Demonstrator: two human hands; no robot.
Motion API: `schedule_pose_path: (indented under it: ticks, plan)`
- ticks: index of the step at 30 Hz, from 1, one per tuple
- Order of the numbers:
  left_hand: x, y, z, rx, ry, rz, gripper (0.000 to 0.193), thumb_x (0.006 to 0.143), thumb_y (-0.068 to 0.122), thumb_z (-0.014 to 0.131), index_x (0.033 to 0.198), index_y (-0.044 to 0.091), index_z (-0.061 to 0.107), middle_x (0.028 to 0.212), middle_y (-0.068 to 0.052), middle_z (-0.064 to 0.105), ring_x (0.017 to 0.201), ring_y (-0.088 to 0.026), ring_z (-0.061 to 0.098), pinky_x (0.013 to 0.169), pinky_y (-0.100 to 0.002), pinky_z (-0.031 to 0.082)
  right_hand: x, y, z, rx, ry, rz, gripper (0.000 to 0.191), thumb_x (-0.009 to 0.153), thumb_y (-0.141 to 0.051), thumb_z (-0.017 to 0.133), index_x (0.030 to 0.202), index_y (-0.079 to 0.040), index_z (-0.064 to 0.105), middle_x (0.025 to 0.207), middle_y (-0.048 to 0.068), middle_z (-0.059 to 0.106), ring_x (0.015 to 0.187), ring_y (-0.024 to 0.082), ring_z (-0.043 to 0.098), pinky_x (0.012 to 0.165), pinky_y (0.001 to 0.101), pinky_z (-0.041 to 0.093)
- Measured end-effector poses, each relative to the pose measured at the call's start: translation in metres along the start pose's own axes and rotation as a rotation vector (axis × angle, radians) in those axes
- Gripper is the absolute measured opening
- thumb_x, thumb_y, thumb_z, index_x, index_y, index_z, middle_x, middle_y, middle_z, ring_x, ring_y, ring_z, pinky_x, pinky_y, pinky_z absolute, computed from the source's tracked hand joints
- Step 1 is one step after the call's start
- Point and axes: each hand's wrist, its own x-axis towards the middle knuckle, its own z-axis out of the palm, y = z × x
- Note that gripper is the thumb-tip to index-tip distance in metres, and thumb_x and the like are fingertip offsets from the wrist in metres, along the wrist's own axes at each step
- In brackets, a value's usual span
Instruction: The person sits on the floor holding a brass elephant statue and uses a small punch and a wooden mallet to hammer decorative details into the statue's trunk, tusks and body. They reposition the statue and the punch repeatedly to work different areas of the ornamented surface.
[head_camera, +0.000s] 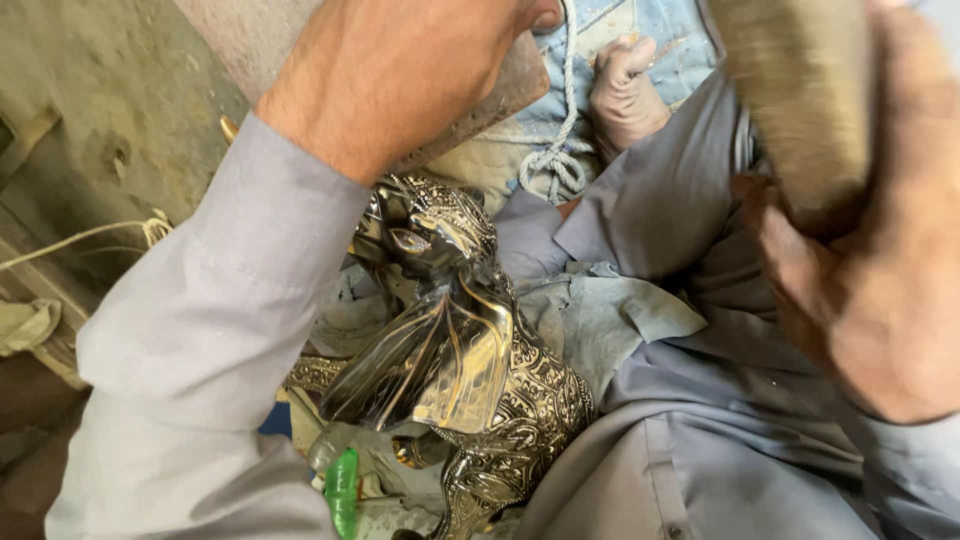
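Left hand (400, 70) gripping a flat tool (500, 95), right hand (870, 270) wrapped round a blurred wooden block (800, 100), shiny embossed metal piece (460, 350) on lap, rope (560, 140) beyond

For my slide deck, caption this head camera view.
Left hand and right hand grip tools above a shiny embossed metal piece resting on the lap.

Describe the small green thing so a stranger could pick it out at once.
Start at the big shiny embossed metal piece lying on the grey cloth in the person's lap. Follow its lower left edge down toward the bottom of the picture. There a small bright green plastic piece stands out, the only vivid green among silver metal and grey fabric.
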Motion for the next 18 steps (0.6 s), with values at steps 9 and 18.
schedule_pose_path:
  ticks: [9, 18]
  plan:
    - [-0.001, -0.001, -0.009, -0.050, -0.026, -0.003, 0.013, 0.105, 0.013, 0.064, 0.109, 0.005, 0.075, 0.096, -0.014, 0.072, 0.082, -0.031, 0.070, 0.069, -0.042, 0.054, -0.034, 0.034, 0.003, 0.289, -0.075, -0.012, 0.075, 0.097, 0.009, 0.062, 0.160, 0.001, 0.023, 0.152, 0.026, 0.049, 0.132, 0.032, 0.063, 0.102, 0.0376, 0.058]
    - [0.007, 0.001, -0.011, -0.070, -0.068, -0.045, 0.012, 0.107, 0.016, 0.067, 0.107, 0.004, 0.070, 0.093, -0.017, 0.071, 0.080, -0.035, 0.069, 0.067, -0.044, 0.053, -0.014, 0.023, 0.017, -0.211, 0.119, -0.153, 0.092, 0.090, -0.019, 0.093, 0.153, 0.005, 0.031, 0.129, 0.030, 0.062, 0.115, 0.041, 0.067, 0.099, 0.0439, 0.057]
